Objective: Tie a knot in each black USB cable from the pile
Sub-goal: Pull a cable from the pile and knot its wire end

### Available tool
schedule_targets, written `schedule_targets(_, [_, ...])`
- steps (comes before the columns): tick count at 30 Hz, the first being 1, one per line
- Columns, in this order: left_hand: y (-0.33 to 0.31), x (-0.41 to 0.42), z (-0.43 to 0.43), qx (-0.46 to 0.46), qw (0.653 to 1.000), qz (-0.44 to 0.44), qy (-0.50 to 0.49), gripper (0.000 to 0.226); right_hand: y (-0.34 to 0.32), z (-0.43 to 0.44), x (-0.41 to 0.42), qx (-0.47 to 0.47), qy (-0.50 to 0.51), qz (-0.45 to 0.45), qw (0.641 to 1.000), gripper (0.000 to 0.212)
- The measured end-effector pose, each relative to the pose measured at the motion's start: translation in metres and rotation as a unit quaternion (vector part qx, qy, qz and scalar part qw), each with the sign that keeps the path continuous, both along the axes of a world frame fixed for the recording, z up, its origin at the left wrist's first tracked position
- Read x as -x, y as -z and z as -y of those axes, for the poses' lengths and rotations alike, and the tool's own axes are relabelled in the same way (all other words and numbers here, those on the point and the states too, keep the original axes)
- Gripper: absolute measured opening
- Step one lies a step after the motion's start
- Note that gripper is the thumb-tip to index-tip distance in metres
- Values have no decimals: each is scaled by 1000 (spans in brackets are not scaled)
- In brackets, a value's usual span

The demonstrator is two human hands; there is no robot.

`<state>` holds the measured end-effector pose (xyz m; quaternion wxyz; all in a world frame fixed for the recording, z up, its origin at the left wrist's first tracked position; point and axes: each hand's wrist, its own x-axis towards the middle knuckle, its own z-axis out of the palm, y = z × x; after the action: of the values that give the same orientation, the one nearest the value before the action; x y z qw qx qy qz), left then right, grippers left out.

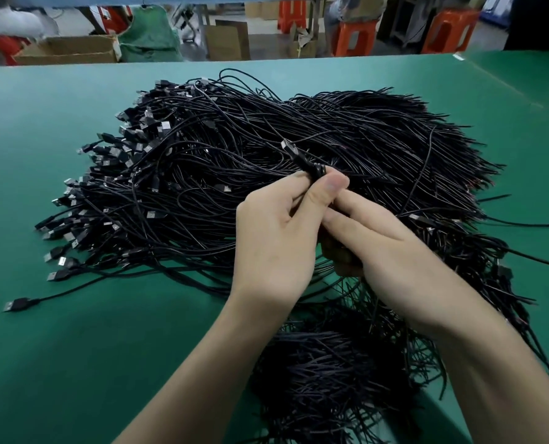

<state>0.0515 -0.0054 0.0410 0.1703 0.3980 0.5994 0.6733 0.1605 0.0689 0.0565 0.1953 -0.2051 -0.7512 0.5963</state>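
USB cable [295, 153] | left hand [276, 238] grip pinches it | right hand [382, 251] grip hidden, cannot tell

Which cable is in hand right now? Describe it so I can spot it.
On the green table lies a big pile of black cables. Over its near middle the left hand, beside the right hand, pinches one cable. It alone is lifted off the pile, its silver-tipped plug sticking up beyond the fingertips.
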Motion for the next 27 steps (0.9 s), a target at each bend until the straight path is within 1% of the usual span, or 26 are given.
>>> schedule_targets(2, [2, 1, -1, -2, 1000, 8, 4, 28, 1, -4, -2, 36, -9, 2, 999, 32])
schedule_targets(4, [2, 2, -1, 1, 1000, 11, 13, 22, 2, -6, -3, 22, -8, 16, 1000, 36])
schedule_targets(6, [3, 4, -2, 5, 999, 19, 28, 23, 3, -8, -3, -15, -4, 31, 999, 38])
schedule_targets(9, [4, 6, -2, 14, 998, 33, 42, 29, 5, -7, 0, -60, 1, 22, 998, 34])
schedule_targets(10, [5, 8, -2, 16, 999, 30, 42, 28, 7, -6, 1, -81, 8, 16, 997, 33])
schedule_targets(12, [3, 11, -1, 15, 999, 15, 46, 23, 11, -5, 3, -121, 20, 9, 992, 33])
schedule_targets(14, [-1, 16, 2, 26, 998, -4, 60, 24, 12, -4, 3, -147, 29, 9, 989, 32])
schedule_targets(16, [-6, 24, 7, 67, 993, -39, 88, 26, 11, -4, 3, -179, 52, 13, 982, 31])
schedule_targets(17, [-9, 29, 11, 106, 987, -65, 102, 24, 10, -5, 3, -197, 68, 17, 978, 33])
schedule_targets(18, [-11, 34, 14, 157, 976, -99, 114, 20, 10, -6, 3, -213, 85, 22, 973, 34])
schedule_targets(19, [-13, 39, 17, 219, 957, -142, 126, 17, 10, -8, 2, -221, 100, 28, 970, 35])
schedule_targets(20, [-15, 42, 20, 286, 927, -194, 148, 14, 10, -10, 1, -223, 111, 33, 968, 35])
schedule_targets(22, [-18, 41, 25, 414, 838, -282, 215, 6, 10, -12, -1, -216, 123, 43, 968, 35])
schedule_targets(23, [-18, 37, 26, 463, 798, -300, 242, 5, 10, -13, -2, -211, 126, 50, 968, 35])
schedule_targets(24, [-18, 34, 26, 497, 770, -309, 255, 6, 10, -14, -2, -207, 128, 55, 968, 35])
schedule_targets(25, [-16, 30, 26, 517, 753, -316, 256, 8, 10, -14, -2, -202, 129, 57, 969, 36])
schedule_targets(27, [-14, 26, 24, 527, 743, -330, 250, 12, 10, -15, -2, -187, 131, 55, 972, 35])
